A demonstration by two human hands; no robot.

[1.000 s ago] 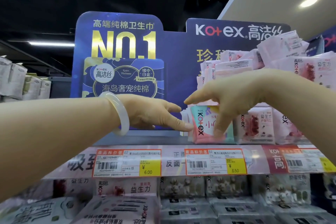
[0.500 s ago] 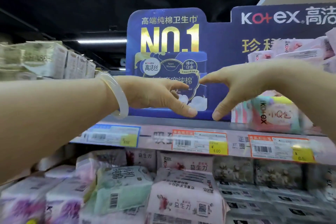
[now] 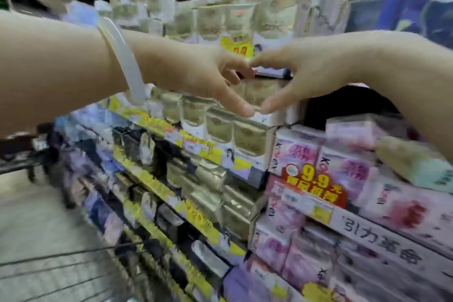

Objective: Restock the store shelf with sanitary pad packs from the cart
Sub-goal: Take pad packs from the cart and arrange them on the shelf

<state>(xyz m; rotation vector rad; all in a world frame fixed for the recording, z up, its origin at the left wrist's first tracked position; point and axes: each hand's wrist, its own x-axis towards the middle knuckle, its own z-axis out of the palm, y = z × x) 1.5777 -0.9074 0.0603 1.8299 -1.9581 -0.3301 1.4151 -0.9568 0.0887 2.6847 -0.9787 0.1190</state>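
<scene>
Your left hand (image 3: 196, 76) reaches forward at chest height with its fingers loosely extended and holding nothing; a pale translucent bangle (image 3: 122, 61) sits on that wrist; your right hand (image 3: 301, 73) comes in from the right, equally loose and bare, thumb and forefinger spread, and the forefinger tips of both hands nearly meet in mid-air. Behind the hands the picture is smeared with blur; a store shelf (image 3: 382, 230) with a white printed front edge stands at the lower right, carrying pink-and-white sanitary pad packs (image 3: 343, 164) stacked in rows beside a red 9.9 price sign (image 3: 316, 184); further left, long shelves of beige and dark packs (image 3: 220, 130) with yellow price strips run away down the aisle; the wire rim of the cart (image 3: 68, 257) shows at the bottom left over grey floor (image 3: 31, 223).
</scene>
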